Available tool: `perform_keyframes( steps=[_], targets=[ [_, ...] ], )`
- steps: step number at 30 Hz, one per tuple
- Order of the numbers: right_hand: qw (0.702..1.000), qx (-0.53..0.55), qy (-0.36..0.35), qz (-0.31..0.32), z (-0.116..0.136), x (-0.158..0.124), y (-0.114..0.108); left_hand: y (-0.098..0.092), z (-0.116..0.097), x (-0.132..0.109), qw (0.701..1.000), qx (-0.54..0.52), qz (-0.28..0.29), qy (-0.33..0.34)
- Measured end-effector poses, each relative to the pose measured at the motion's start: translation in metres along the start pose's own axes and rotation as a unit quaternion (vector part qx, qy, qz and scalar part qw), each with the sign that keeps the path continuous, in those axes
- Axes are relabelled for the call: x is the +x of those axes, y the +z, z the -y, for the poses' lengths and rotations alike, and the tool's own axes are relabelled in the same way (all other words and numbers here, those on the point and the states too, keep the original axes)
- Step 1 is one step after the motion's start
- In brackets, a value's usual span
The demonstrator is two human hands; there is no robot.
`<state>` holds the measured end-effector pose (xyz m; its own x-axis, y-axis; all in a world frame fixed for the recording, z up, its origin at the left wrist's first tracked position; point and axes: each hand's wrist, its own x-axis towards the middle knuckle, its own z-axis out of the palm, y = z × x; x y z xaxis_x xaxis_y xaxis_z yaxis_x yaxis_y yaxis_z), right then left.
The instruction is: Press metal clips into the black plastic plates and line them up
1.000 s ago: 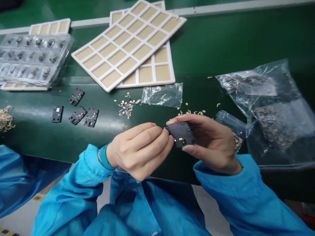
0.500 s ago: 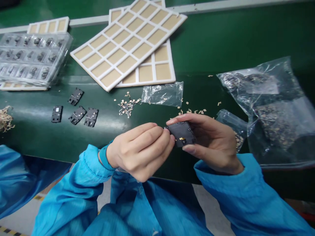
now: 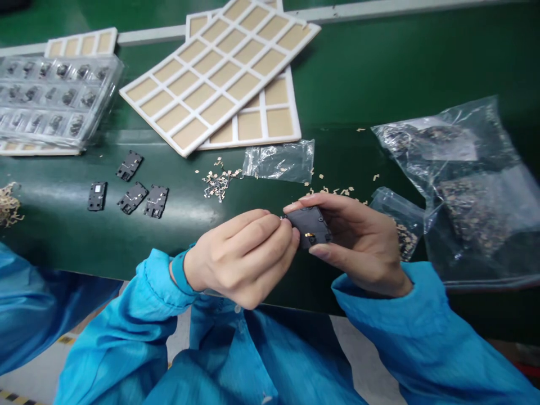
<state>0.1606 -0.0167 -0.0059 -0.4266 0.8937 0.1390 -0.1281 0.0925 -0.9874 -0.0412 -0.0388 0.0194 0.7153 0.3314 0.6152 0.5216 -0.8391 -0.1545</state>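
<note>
Hands: left hand (image 3: 240, 260) curled, fingertips pinching at the 9 o'clock edge of a black plastic module (image 3: 312, 220); right hand (image 3: 358, 243) gripping that module between thumb and fingers.
Module's place: up between both hands, over the near edge of the green table (image 3: 379, 73).
Handling: judged light, stiff and small; best taken by its edges, clear of the small gold contact (image 3: 310, 234), which looks delicate.
Hard to see: fingers hide much of the module; whatever the left fingertips pinch is too small to tell.
Around: at 10 o'clock, four similar black plates (image 3: 156, 201) and a clear blister tray (image 3: 54, 95) of small parts; at 12 o'clock, beige pads in white frames (image 3: 211, 84), a clear plastic bag (image 3: 278, 162) and pale scraps (image 3: 219, 183); at 3 o'clock, a bulging bag of speckled pieces (image 3: 468, 208).
</note>
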Motion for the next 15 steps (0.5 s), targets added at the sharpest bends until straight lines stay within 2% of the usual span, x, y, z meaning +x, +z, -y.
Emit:
perform_keyframes(
  steps=[5,9,12,15],
  targets=[
    [1.0,0.006,0.002,-0.008,-0.002,0.001,-0.001,0.007,0.001,-0.002,0.999,-0.026,-0.014,-0.038],
    [0.999,0.031,-0.005,-0.034,-0.003,0.002,-0.001,0.015,0.0,-0.007,0.984,-0.113,-0.041,-0.128],
    [0.998,0.052,-0.013,-0.028,0.0,0.001,-0.001,0.019,-0.001,-0.009,0.965,-0.173,-0.052,-0.191],
    [0.998,0.057,-0.004,-0.007,0.003,0.001,0.0,0.021,-0.003,-0.01,0.961,-0.182,-0.077,-0.191]
  ],
)
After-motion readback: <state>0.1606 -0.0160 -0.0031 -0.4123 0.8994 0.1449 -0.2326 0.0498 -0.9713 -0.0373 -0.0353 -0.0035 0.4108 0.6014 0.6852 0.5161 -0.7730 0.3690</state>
